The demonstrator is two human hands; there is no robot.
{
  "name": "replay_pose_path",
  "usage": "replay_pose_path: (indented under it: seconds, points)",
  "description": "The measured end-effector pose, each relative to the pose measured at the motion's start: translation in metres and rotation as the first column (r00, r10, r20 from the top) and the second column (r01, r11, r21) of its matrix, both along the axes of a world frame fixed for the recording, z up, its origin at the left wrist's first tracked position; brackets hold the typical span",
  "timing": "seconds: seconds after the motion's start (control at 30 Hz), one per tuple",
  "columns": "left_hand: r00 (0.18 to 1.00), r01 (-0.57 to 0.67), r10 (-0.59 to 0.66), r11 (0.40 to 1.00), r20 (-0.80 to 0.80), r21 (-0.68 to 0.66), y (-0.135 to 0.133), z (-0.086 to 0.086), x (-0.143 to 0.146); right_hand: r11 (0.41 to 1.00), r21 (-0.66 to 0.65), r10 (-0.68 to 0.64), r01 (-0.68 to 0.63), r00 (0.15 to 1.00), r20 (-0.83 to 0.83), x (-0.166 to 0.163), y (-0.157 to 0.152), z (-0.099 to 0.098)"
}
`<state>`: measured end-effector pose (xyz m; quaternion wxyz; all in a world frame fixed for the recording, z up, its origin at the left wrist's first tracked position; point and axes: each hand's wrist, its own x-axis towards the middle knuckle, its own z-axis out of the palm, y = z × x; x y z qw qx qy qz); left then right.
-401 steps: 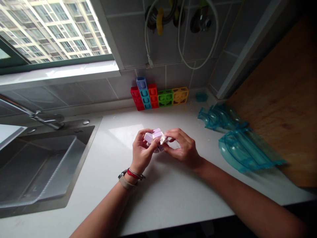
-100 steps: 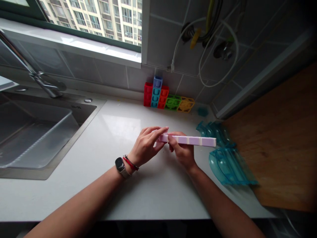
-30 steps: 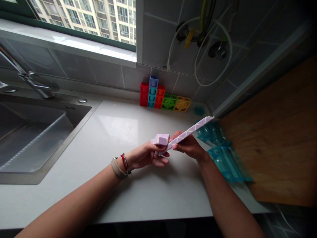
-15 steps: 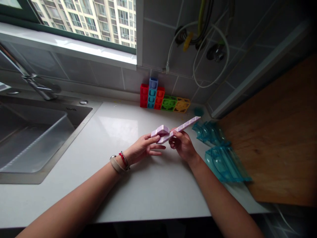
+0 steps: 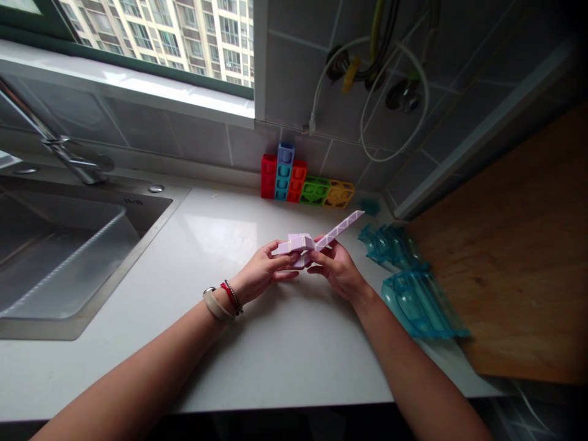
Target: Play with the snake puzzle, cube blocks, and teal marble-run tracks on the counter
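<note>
Above the white counter I hold a lilac and white snake puzzle, made of wedge-shaped segments. One part is folded into a compact bunch at its left, and a straight arm slants up to the right. My left hand, with a watch-like band and bracelets at the wrist, grips the folded end between thumb and fingers. My right hand pinches the puzzle near its middle, where the straight arm meets the bunch. Fingers of both hands hide part of the joints.
Upright coloured blocks with round recesses stand against the tiled wall. At right, teal translucent plastic holders lie by a wooden board. A sink with a clear bin and a faucet is at left. Cables hang above.
The folded part of the snake puzzle has turned and now shows a broader face. My right hand has slid left towards my left hand, and the straight arm points up more steeply.
</note>
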<state>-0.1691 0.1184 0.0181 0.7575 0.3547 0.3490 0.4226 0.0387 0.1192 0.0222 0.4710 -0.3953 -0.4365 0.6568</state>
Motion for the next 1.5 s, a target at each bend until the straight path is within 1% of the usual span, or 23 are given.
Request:
replay_pose_path:
  seconds: [0.17, 0.33, 0.53, 0.67, 0.73, 0.93, 1.13, 1.33, 1.43, 1.5]
  points:
    - [0.998, -0.046, 0.046, 0.999, 0.052, -0.011, 0.0015, -0.0047, 0.0001, 0.999, 0.032, -0.001, 0.001, 1.0, -0.006, -0.0001, 0.0004, -0.0009]
    - [0.996, -0.077, 0.077, 0.997, 0.047, 0.004, 0.0014, -0.0031, 0.0001, 0.998, -0.012, 0.058, -0.058, 0.998, -0.007, 0.0014, 0.0016, 0.001]
    - [0.996, -0.083, 0.084, 0.996, 0.043, -0.023, 0.0007, -0.0049, 0.0024, 0.997, 0.08, -0.008, 0.003, 0.998, 0.056, -0.0014, 0.0016, -0.0011]
    - [0.994, -0.044, 0.05, 0.997, 0.094, -0.071, 0.0005, -0.0022, 0.0032, 0.99, 0.136, -0.052, 0.043, 0.997, 0.062, -0.0055, 0.0001, -0.0009]
    - [0.992, -0.022, 0.031, 0.996, 0.119, -0.083, 0.0008, -0.0021, 0.0032, 0.988, 0.143, -0.062, 0.052, 0.996, 0.064, -0.0065, -0.0007, -0.0002]
    - [0.992, -0.058, 0.064, 0.997, 0.107, -0.058, 0.0018, -0.0065, 0.002, 0.996, 0.087, -0.036, 0.03, 0.997, 0.066, -0.005, -0.0003, -0.0006]
    - [0.993, -0.075, 0.075, 0.997, 0.088, -0.005, -0.0005, 0.0002, 0.0009, 0.999, 0.009, 0.046, -0.046, 0.998, -0.045, -0.0034, -0.0004, 0.001]
    - [0.993, -0.091, 0.089, 0.996, 0.077, 0.023, -0.0022, 0.0002, 0.0029, 0.998, -0.047, 0.037, -0.041, 0.996, -0.087, -0.0037, -0.002, 0.004]
    - [0.993, -0.104, 0.1, 0.992, 0.056, 0.07, -0.0033, -0.0008, 0.0033, 0.996, -0.08, 0.038, -0.046, 0.993, -0.108, -0.0038, -0.003, 0.0054]
    - [0.994, -0.107, 0.105, 0.985, 0.027, 0.133, -0.0031, -0.0007, 0.0029, 0.992, -0.115, 0.031, -0.046, 0.991, -0.129, -0.0048, -0.0036, 0.0057]
